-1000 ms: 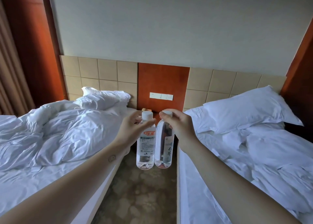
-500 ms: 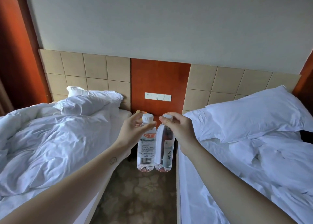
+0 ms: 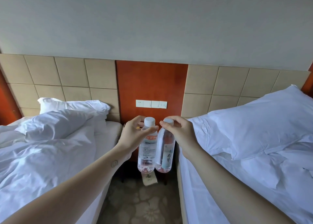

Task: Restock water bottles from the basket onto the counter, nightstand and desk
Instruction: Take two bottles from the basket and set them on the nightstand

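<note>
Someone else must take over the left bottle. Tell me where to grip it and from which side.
Grip the left bottle round its labelled middle, coming from the near side. It hangs upright, the left hand pinches its neck, and the right bottle hangs close on its right, so only the straight body is free.

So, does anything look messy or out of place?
Only the bedding: the left bed's duvet lies crumpled and the right bed's sheets are rumpled. The red-labelled water bottle in the left hand and the second water bottle in the right hand hang upright, capped.
</note>
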